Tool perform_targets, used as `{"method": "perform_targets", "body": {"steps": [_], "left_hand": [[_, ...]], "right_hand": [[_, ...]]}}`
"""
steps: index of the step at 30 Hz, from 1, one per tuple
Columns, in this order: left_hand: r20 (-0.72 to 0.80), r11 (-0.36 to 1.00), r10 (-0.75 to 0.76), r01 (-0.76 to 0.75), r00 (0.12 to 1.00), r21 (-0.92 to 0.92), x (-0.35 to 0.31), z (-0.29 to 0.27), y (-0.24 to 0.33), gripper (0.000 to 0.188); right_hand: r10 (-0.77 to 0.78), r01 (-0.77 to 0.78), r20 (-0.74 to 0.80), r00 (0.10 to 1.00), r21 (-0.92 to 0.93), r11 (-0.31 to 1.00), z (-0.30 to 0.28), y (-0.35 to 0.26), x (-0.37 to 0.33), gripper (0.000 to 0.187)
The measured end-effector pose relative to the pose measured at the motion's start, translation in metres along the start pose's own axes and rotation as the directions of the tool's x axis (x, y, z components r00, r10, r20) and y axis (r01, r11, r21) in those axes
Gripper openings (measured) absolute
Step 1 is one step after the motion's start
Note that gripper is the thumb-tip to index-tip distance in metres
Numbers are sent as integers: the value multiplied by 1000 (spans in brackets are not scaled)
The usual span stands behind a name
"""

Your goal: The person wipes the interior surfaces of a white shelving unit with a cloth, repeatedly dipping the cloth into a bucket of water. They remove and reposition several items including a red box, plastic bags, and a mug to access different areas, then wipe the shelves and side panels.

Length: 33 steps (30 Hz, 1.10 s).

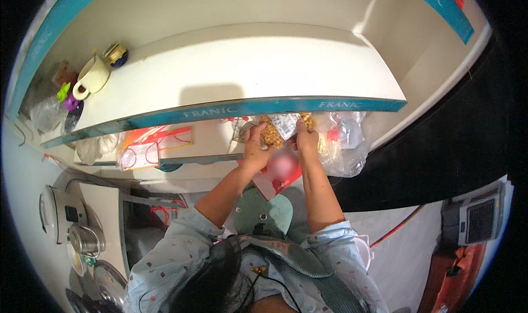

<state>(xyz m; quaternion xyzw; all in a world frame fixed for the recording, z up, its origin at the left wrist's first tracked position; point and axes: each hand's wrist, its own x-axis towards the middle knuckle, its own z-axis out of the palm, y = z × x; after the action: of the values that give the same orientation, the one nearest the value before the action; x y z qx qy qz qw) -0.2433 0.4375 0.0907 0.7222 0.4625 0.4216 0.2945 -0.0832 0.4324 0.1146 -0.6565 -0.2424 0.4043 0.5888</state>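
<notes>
Both of my hands reach in under the front edge of the upper white shelf (264, 60). Between them is a clear packet of small golden-yellow pieces (273, 135), with a silvery, printed patch on top; the kind of piece cannot be made out. My left hand (256, 151) grips the packet's left side, thumb and fingers against it. On its right side my right hand (307, 139) is closed, thumb near the silvery patch. Just below the hands is a red card or box (270, 185), partly blurred. Crumpled clear plastic bags (347, 151) lie beside my right hand.
The shelf's teal edge strip (231, 109) runs above my hands. Red-and-white packets (148, 148) lie on the lower shelf at left. A cream mug (92, 75) stands on the upper shelf's left end. A rice cooker (60, 213) and a steel pot (85, 240) are at lower left.
</notes>
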Motion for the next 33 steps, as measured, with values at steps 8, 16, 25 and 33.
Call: {"method": "perform_targets", "body": {"steps": [8,16,25,33], "left_hand": [[-32,822,-252,196,967,-534,-16,-8,-25,65],[626,232,-153,643,765,-730,-72,-32,-4,49],[701,308,-31,674,712,-671,-111,-98,24,50],[664,353,-109,653,740,-670,-103,-106,18,51]], "right_hand": [[-68,63,81,994,66,996,-17,-13,-57,37],[-13,72,231,973,-248,966,-81,-54,-127,33],[-151,278,454,878,-226,934,-135,-182,-187,36],[-382,446,401,833,-77,892,-62,-295,-75,35]]}}
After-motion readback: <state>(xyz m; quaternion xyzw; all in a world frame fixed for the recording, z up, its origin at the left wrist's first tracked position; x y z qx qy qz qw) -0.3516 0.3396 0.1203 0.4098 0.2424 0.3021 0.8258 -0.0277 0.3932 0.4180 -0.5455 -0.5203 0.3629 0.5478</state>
